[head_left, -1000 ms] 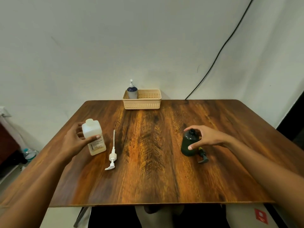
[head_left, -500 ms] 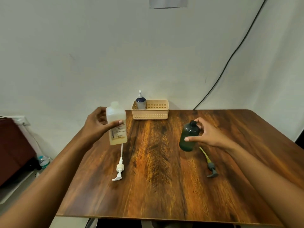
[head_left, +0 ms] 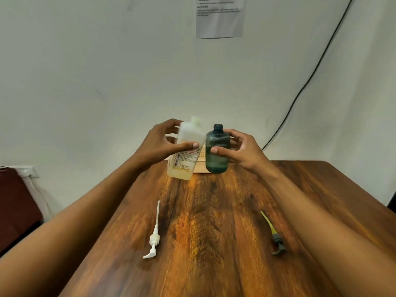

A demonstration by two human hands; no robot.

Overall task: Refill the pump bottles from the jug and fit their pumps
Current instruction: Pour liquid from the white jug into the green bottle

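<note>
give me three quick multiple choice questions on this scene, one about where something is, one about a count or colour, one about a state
1. Where does the white pump lie?
A. on the table, below the left arm
B. in the basket
C. on the dark bottle

2. How many loose pumps lie on the table?
A. one
B. two
C. four

3. What is the state of the dark green bottle?
A. standing on the table, pump fitted
B. lying on its side
C. held up in the right hand, neck open

Answers: 1 A, it lies flat on the wood on the left. 2 B, the white one and the dark pump with a yellow tube. 3 C, the mouth is bare, beside the pale jug in the left hand.
</note>
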